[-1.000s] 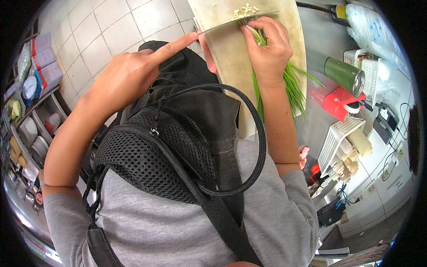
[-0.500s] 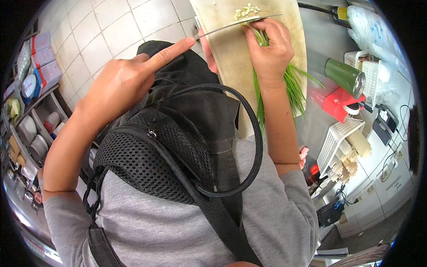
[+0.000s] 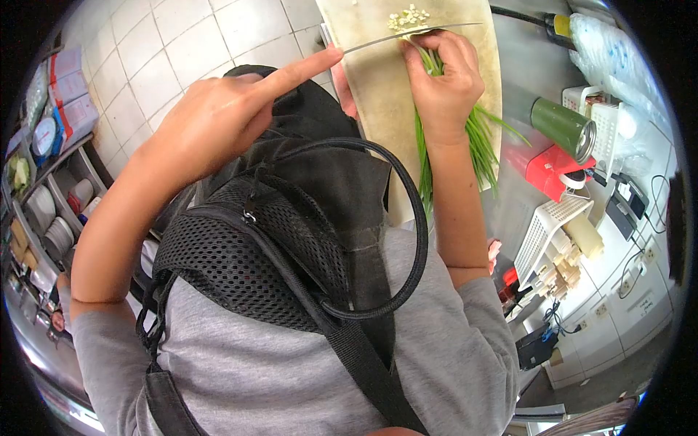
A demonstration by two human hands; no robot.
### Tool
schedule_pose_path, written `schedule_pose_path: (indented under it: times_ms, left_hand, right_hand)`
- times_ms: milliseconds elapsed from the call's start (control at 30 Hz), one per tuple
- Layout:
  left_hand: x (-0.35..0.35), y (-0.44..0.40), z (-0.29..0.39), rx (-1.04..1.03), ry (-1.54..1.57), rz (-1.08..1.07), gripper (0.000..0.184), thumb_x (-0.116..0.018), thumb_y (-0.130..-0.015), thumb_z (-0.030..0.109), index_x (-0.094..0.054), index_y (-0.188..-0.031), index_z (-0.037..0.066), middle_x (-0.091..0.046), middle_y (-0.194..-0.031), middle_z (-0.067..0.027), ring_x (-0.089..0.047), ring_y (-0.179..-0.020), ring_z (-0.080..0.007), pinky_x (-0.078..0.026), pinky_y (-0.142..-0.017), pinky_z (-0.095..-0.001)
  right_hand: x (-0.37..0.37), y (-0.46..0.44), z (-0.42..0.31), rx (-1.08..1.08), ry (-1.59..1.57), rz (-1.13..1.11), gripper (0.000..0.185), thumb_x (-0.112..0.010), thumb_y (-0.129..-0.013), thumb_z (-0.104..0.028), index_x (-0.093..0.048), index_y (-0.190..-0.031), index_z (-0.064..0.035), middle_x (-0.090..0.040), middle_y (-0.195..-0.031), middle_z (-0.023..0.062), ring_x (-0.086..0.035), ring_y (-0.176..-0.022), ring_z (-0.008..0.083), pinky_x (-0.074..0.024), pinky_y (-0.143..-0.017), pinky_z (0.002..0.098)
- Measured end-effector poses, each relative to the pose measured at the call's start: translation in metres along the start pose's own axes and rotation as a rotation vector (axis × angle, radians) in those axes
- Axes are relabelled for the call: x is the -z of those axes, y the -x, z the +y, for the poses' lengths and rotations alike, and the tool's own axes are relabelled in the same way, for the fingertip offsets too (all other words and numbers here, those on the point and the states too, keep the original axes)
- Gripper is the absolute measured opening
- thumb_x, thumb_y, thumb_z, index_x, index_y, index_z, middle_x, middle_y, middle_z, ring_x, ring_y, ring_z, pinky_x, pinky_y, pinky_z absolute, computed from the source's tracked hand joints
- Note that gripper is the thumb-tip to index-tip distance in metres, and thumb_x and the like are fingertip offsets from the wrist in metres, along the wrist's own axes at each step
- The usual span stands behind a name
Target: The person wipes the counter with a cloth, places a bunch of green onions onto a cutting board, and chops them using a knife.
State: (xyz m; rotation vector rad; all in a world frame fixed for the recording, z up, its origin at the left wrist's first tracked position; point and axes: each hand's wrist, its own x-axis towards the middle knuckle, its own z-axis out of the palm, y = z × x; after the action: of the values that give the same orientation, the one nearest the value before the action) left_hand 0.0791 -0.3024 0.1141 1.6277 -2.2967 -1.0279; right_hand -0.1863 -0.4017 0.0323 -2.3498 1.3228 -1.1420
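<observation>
My left hand (image 3: pixel 225 109) is closed around the hidden handle of a long knife (image 3: pixel 378 41), index finger stretched toward the blade. The blade, seen as a thin line, lies across the upper part of a pale, worn cutting board (image 3: pixel 378 94). At the cut ends of a green onion bunch (image 3: pixel 476 149), my right hand (image 3: pixel 443 76) pinches the stalks with thumb and fingers, just below the blade. The green leaves trail down the board beside and under my right forearm. Small white chopped pieces (image 3: pixel 407 17) lie beyond the blade.
Right of the board, a metal surface (image 3: pixel 512 123) holds a green cylinder (image 3: pixel 563 129), a red box (image 3: pixel 545 171), white baskets (image 3: pixel 545 232) and plastic bags (image 3: pixel 618 58). Shelves with stacked bowls (image 3: pixel 58 236) stand at left. A black mesh bag (image 3: pixel 233 254) hangs against my front.
My left hand has pulled back slightly, then moved right, carrying the knife so its tip reaches farther across the board. My right hand has shifted a little right, still on the stalks.
</observation>
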Motion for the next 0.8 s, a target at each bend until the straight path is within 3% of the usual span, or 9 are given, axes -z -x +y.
schedule_pose_path:
  times_ms: [333,433,800]
  left_hand:
    - [0.0,0.003,0.0,0.048,-0.127,-0.08,0.091,-0.061,-0.082,-0.006,-0.032,-0.158,0.036,-0.064,-0.075,-0.0152,-0.066,-0.063,-0.0363,-0.055,-0.063,-0.049]
    - [0.003,0.002,0.002,0.057,-0.151,-0.094,0.091,-0.061,-0.083,-0.005,-0.032,-0.158,0.036,-0.064,-0.075,-0.0149,-0.066,-0.063,-0.0369,-0.055,-0.063,-0.0498]
    - [-0.014,-0.025,0.001,0.004,-0.125,-0.036,0.088,-0.059,-0.084,-0.005,-0.033,-0.158,0.034,-0.062,-0.071,-0.0161,-0.065,-0.063,-0.0375,-0.054,-0.063,-0.0497]
  right_hand:
    - [0.006,0.0,-0.012,-0.022,-0.069,0.114,0.028,-0.083,-0.068,-0.002,-0.066,-0.089,-0.0061,-0.063,-0.101,0.01,-0.059,-0.095,0.031,-0.0514,-0.08,0.0391]
    - [0.013,0.009,-0.008,0.019,0.018,-0.03,0.024,-0.082,-0.07,-0.001,-0.067,-0.088,-0.0053,-0.065,-0.098,0.0099,-0.061,-0.095,0.0312,-0.0518,-0.081,0.0398]
    - [0.008,0.008,-0.002,0.01,-0.008,-0.042,0.017,-0.08,-0.073,-0.002,-0.07,-0.086,-0.0062,-0.068,-0.096,0.0094,-0.065,-0.096,0.0313,-0.0535,-0.084,0.0398]
